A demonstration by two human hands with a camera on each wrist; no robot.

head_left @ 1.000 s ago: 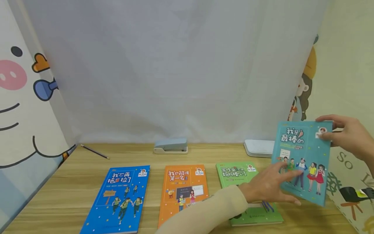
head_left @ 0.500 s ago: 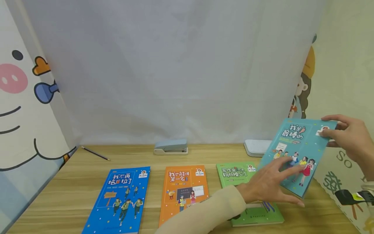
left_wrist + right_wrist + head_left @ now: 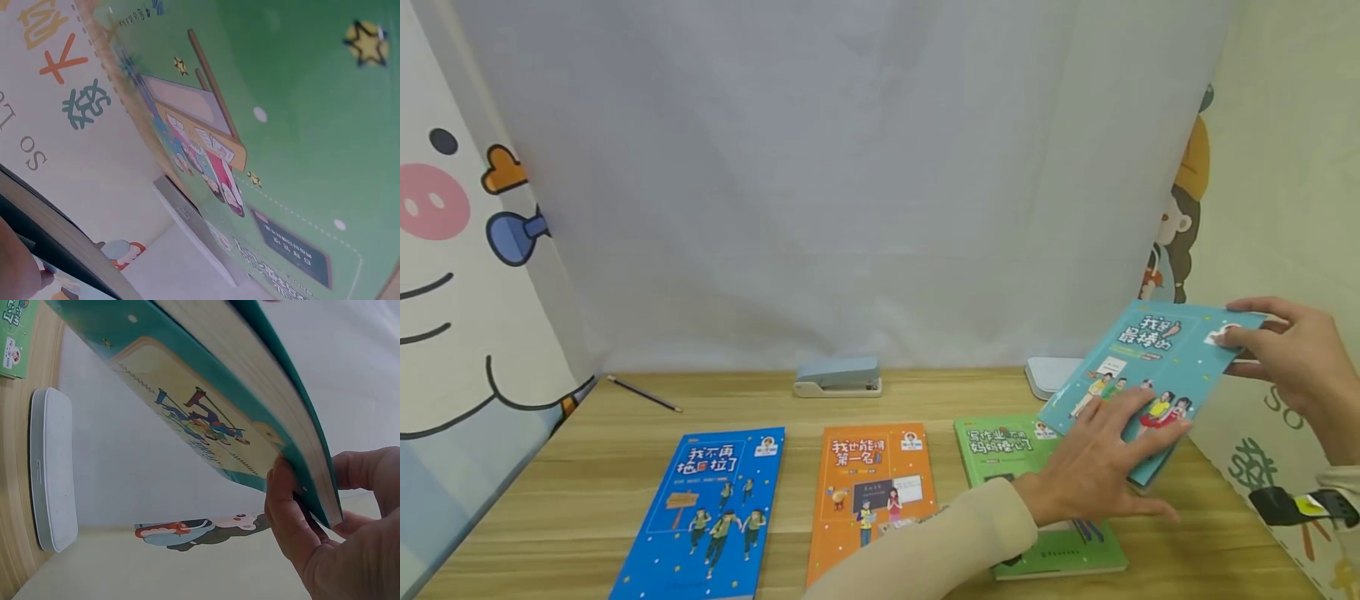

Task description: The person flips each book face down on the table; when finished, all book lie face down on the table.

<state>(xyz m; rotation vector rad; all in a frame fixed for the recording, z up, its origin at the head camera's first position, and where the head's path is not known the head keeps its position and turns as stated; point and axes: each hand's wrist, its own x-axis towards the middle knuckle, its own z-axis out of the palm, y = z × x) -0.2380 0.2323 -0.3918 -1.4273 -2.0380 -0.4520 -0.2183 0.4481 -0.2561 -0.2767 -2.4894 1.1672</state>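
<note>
Right hand is pinching the far corner of the teal paperback book, tilted above the green paperback book; left hand, fingers spread, is steadying it. Not yet lying on the wooden bench.

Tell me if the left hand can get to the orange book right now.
Probably yes: the left hand only rests on the teal book, and the orange book lies uncovered nearby on the table.

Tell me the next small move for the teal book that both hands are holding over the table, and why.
Probably lower the teal book flat onto the bare wood right of the green book. It is tilted off the table, the right hand pinching its top corner and the left hand on its lower cover. Three books already lie in a row, with that spot free.
</note>
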